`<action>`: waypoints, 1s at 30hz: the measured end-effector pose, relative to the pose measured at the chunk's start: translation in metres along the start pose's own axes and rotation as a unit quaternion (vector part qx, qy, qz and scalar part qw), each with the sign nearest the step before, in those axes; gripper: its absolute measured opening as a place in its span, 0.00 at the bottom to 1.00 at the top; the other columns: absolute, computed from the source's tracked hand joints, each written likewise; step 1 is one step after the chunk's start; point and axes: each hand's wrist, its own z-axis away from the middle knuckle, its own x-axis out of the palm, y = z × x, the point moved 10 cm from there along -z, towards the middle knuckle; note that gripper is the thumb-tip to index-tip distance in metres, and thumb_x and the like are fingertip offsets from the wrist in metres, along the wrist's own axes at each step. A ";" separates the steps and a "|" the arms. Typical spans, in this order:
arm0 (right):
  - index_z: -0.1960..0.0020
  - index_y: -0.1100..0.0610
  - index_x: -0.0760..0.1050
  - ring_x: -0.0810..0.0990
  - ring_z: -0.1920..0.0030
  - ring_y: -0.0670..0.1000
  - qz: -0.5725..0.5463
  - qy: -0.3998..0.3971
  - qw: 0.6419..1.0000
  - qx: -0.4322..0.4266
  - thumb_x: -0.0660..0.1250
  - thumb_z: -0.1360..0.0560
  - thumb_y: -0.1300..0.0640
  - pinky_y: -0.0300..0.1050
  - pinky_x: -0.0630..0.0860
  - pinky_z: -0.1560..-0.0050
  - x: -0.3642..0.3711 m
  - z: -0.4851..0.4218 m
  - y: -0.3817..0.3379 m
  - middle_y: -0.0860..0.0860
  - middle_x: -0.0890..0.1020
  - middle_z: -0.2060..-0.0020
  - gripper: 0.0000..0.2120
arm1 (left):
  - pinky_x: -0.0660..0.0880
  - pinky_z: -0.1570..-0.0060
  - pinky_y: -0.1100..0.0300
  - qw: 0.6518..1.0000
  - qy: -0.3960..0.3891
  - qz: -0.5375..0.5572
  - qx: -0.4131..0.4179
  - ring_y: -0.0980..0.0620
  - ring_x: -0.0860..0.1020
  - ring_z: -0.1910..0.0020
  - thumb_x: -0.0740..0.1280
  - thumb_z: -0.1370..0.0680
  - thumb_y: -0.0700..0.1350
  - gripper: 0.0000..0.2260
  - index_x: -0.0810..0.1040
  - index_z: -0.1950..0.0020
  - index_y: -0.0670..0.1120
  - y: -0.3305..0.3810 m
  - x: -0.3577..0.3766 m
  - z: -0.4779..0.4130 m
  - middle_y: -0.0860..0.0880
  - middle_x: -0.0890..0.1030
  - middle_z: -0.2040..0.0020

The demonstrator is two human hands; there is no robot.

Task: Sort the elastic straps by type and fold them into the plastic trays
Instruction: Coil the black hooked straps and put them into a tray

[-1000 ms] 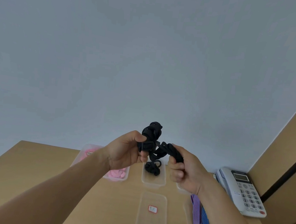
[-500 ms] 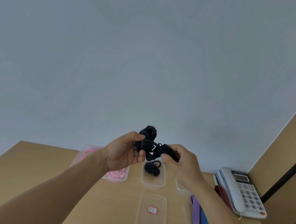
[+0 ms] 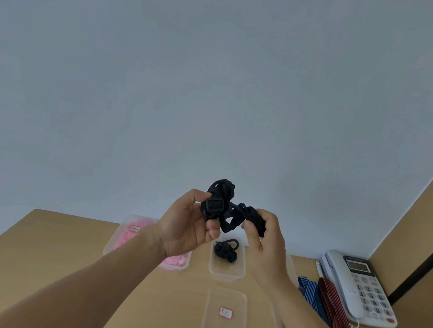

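We hold a tangled black strap (image 3: pixel 228 209) up in the air above the tabletop (image 3: pixel 40 257), well clear of the trays. Our left hand (image 3: pixel 190 225) pinches the bunch around its buckle, and our right hand (image 3: pixel 263 238) closes its fingers on the other end of the same strap. Below, between our wrists, a clear tray (image 3: pixel 227 270) holds another bundled black strap (image 3: pixel 225 250). To its left sits a tray of pink pieces (image 3: pixel 133 232), partly covered by our left forearm. Nearer us lies an empty clear tray with a red label (image 3: pixel 224 319). Our right forearm hides part of another clear tray and of the striped straps (image 3: pixel 329 301) piled at the right, just beside a white telephone (image 3: pixel 357 285).
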 end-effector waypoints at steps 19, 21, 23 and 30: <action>0.51 0.48 0.74 0.76 0.56 0.49 0.148 -0.029 0.969 -0.194 0.67 0.29 0.67 0.42 0.76 0.58 0.008 0.002 -0.021 0.39 0.79 0.53 0.15 | 0.74 0.64 0.57 0.993 -0.010 -0.094 -0.070 0.49 0.71 0.68 0.65 0.30 0.47 0.11 0.73 0.53 0.41 -0.021 -0.008 -0.006 0.44 0.75 0.60; 0.51 0.49 0.73 0.76 0.52 0.49 0.145 -0.024 0.964 -0.223 0.68 0.32 0.72 0.40 0.74 0.54 0.007 0.002 -0.026 0.39 0.79 0.48 0.20 | 0.74 0.64 0.57 0.994 -0.019 -0.083 -0.065 0.49 0.71 0.68 0.65 0.30 0.47 0.12 0.73 0.52 0.40 -0.021 -0.008 -0.006 0.43 0.74 0.59; 0.51 0.49 0.73 0.76 0.51 0.49 0.142 -0.022 0.963 -0.230 0.69 0.32 0.73 0.43 0.75 0.53 0.006 0.000 -0.027 0.39 0.78 0.46 0.21 | 0.74 0.64 0.56 0.995 -0.030 -0.074 -0.055 0.49 0.71 0.68 0.66 0.30 0.47 0.13 0.72 0.51 0.40 -0.018 -0.005 -0.007 0.43 0.73 0.57; 0.55 0.51 0.74 0.77 0.49 0.45 0.086 -0.055 0.967 -0.231 0.64 0.34 0.80 0.37 0.77 0.51 0.011 0.001 -0.037 0.46 0.71 0.38 0.25 | 0.72 0.64 0.58 0.998 -0.015 -0.051 -0.030 0.51 0.68 0.68 0.65 0.28 0.46 0.10 0.79 0.53 0.41 -0.008 -0.012 -0.012 0.45 0.70 0.60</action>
